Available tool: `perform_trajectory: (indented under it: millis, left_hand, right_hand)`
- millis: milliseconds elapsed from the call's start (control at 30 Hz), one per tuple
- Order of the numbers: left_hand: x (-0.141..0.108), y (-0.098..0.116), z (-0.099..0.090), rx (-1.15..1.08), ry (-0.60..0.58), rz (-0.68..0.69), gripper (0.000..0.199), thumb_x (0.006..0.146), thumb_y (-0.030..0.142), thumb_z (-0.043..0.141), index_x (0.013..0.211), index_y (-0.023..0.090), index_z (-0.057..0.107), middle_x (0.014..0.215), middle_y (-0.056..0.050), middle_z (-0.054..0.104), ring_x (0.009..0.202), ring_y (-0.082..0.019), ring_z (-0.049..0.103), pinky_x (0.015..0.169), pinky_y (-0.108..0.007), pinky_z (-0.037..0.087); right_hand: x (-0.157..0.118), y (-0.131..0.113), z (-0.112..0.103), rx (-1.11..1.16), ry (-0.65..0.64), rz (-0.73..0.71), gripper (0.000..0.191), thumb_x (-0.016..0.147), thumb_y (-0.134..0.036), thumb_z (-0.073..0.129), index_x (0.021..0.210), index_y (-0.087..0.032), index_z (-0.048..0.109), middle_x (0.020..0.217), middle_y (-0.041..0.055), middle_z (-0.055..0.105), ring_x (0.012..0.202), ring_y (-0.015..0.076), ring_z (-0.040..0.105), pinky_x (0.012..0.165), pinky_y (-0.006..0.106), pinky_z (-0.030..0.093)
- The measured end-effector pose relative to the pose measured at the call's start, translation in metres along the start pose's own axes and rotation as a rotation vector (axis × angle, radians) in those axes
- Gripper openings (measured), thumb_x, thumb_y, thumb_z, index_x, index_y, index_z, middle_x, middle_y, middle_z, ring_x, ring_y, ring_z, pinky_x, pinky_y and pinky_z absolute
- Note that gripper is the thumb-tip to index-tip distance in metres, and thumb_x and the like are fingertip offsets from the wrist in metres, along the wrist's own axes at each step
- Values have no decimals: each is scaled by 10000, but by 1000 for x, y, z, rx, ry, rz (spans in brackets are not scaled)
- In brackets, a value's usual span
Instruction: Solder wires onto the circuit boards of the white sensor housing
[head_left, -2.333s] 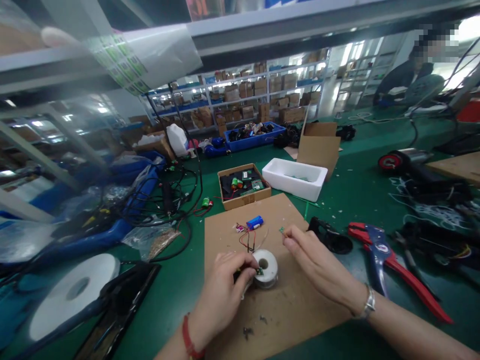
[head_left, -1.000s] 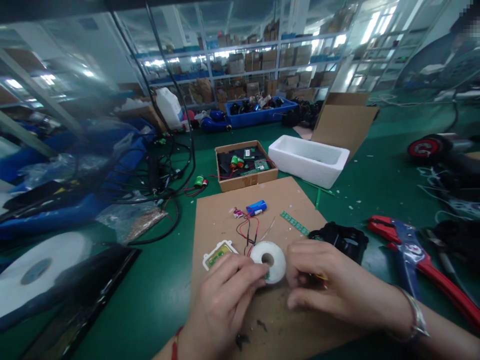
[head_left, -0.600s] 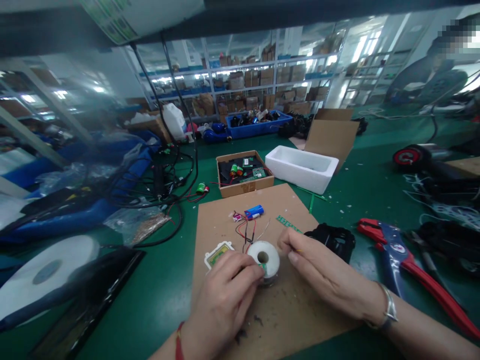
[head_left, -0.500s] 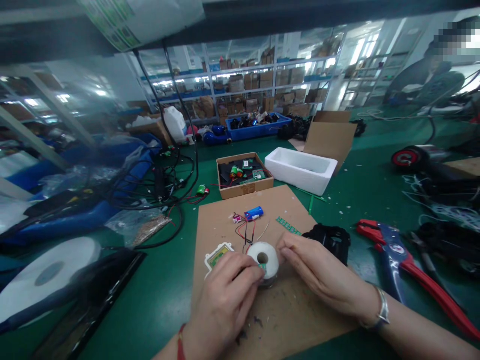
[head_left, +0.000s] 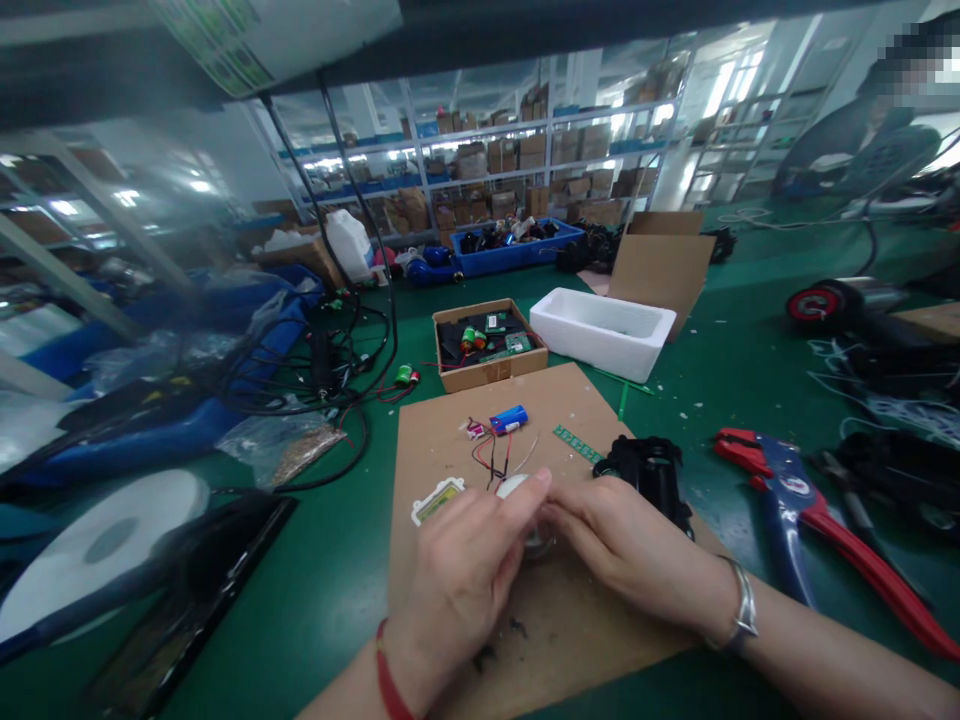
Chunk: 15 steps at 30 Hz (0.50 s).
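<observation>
My left hand (head_left: 472, 545) is curled over a white round part (head_left: 513, 486), which stands on a brown cardboard sheet (head_left: 570, 620) and is mostly covered by my fingers. From the right, my right hand (head_left: 637, 535) meets it with fingers pinched; whatever sits between those fingertips is hidden. Beyond the part lies a blue cylindrical battery (head_left: 509, 419) with red and black wires. A white-framed display module (head_left: 438, 500) rests beside my left hand. A strip of small green circuit boards (head_left: 576, 443) and a black plastic housing (head_left: 649, 478) lie near my right hand.
Red-and-blue cutting pliers (head_left: 791, 487) lie to the right. Behind the sheet stand a carton of circuit boards (head_left: 491, 373) and a white foam box (head_left: 600, 335). Black cables (head_left: 394, 310) hang at left, near a white reel (head_left: 97, 550). A person (head_left: 847, 150) is at far right.
My left hand has shifted over the white part and now hides its central hole. My right hand has moved slightly left, up to my left fingers. The view has tilted a little.
</observation>
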<state>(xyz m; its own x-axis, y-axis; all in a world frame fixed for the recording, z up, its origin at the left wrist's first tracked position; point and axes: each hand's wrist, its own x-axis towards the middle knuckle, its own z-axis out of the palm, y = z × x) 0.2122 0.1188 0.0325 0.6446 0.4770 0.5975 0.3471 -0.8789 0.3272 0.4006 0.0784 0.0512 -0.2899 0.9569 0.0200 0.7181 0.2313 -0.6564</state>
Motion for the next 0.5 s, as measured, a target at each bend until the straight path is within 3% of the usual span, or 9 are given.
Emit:
perform_trajectory:
  millis: [233, 367, 500]
  left_hand:
    - [7, 1, 2, 195, -10, 65, 275, 945, 179, 443, 1214, 201, 493, 709, -4, 532, 634, -143, 468, 571, -259, 355]
    - [6, 1, 3, 169, 13, 34, 142, 946, 191, 445, 1036, 184, 555, 744, -16, 576, 666, -147, 506, 609, -263, 380]
    - [6, 0, 5, 94, 52, -72, 81, 937, 186, 473, 993, 184, 531, 806, -1, 617, 694, -124, 553, 619, -238, 398]
  right_hand:
    - [1, 0, 1, -46, 24, -9, 251, 921, -194, 357, 738, -143, 522, 677, 42, 582, 589, 128, 493, 589, 250, 315]
    - [0, -1, 4, -43, 22, -43, 162, 930, -191, 358, 866, -156, 503, 707, 26, 564, 620, 138, 504, 592, 257, 305]
    - [-2, -3, 4, 146, 73, -6, 92, 945, -210, 386, 1013, -170, 432, 688, -16, 520, 614, 121, 474, 573, 245, 300]
